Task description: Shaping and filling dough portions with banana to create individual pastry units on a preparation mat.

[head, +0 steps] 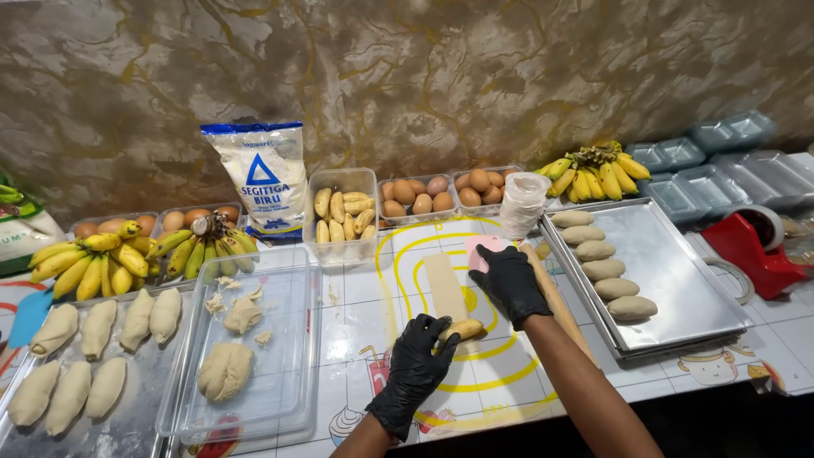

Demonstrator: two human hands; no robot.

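Note:
Both my hands wear black gloves. My left hand (417,371) grips a peeled banana (463,329) lying on the near end of a long flat strip of dough (446,286) on the table. My right hand (509,280) rests flat on the table beside the strip's far end, partly over a pink scraper (473,246), its fingers spread and holding nothing. A wooden rolling pin (555,299) lies just right of my right forearm.
A metal tray (678,280) with several shaped dough pieces sits at the right. A clear tray (284,339) with dough lumps and another tray of rolls (127,407) are at the left. Banana bunches, egg boxes, a flour bag (264,176), a tub of peeled bananas (342,212) and a red tape dispenser (750,242) line the back.

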